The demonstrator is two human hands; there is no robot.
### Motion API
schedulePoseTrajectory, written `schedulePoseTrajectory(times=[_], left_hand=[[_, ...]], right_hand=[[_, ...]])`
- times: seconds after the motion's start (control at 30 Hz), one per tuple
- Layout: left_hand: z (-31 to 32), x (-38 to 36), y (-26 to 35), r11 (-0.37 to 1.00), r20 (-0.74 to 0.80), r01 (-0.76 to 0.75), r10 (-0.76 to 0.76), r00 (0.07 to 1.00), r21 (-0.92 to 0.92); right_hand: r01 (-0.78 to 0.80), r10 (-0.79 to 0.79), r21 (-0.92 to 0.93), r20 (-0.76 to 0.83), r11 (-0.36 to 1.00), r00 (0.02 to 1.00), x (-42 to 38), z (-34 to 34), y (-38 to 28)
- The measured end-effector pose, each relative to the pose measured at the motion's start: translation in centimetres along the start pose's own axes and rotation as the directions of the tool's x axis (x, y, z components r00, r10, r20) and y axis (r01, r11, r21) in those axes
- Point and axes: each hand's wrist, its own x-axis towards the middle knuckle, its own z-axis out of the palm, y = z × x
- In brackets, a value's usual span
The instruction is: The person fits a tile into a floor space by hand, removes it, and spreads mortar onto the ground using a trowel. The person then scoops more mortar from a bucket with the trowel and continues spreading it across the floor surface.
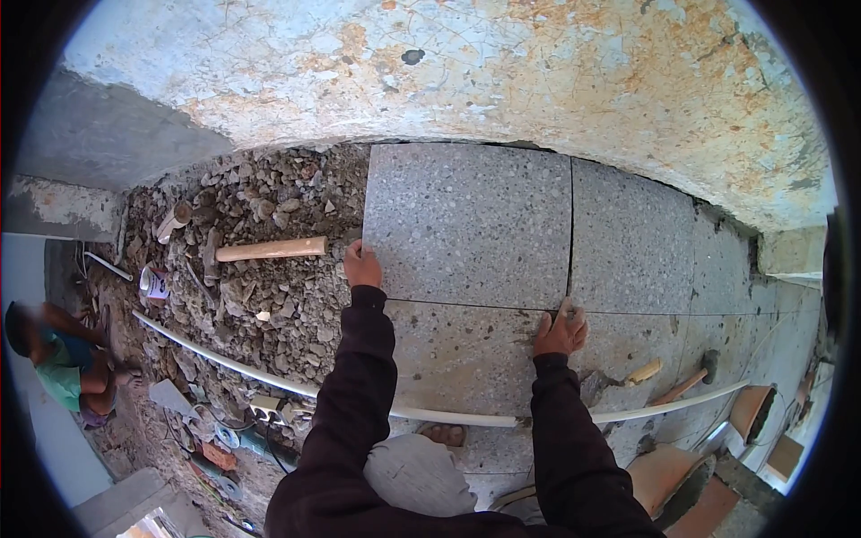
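I'm looking at a weathered plaster wall (pixel 502 63), stained orange and cracked, running along the far edge of the floor. Speckled grey terrazzo floor (pixel 646 242) spreads right; loose rubble (pixel 269 296) fills the left side, in bright daylight.

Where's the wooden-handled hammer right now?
In the head view, the hammer lies on the rubble left of the grey tile, just up and left of the left hand, which rests on that tile's left edge.

Grey speckled tile (pixel 466 224) flat, against wall, beside rubble.
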Motion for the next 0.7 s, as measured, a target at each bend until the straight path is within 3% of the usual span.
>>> schedulePoseTrajectory(times=[0.2, 0.3, 0.37, 0.4, 0.43, 0.53, 0.7], left_hand=[[-0.2, 0.0, 0.4, 0.999, 0.019, 0.035, -0.036, 0.999, 0.019], [-0.1, 0.3, -0.5, 0.983, -0.030, -0.076, 0.082, 0.996, 0.167], [-0.4, 0.4, -0.2, 0.966, 0.023, -0.133, 0.131, 0.991, 0.220], [-0.3, 0.5, -0.5, 0.989, 0.048, -0.079, 0.074, 0.996, 0.127], [-0.5, 0.6, -0.9, 0.999, 0.071, -0.019, 0.016, 0.997, 0.044], [-0.3, 0.9, -1.2, 1.000, 0.074, 0.008, -0.006, 0.997, -0.026], [-0.4, 1.1, -1.3, 1.000, 0.085, 0.015, -0.013, 0.996, -0.022]], right_hand=[[0.016, -0.019, -0.051, -0.056, 0.999, 0.998, -0.2, 0.7, 0.2], [0.150, -0.130, 0.107, -0.177, 0.983, 0.976, 0.2, 0.6, 1.2], [0.210, -0.155, 0.257, -0.219, 0.943, 0.963, 0.6, 0.0, 2.1], [0.230, -0.157, 0.376, -0.215, 0.898, 0.964, 0.9, -0.4, 2.4], [0.195, -0.131, 0.364, -0.193, 0.910, 0.972, 0.8, -0.4, 2.8], [0.200, -0.129, 0.450, -0.184, 0.870, 0.974, 1.1, -0.1, 3.2], [0.065, -0.024, 0.508, -0.087, 0.859, 0.996, 1.2, -0.5, 3.0]])
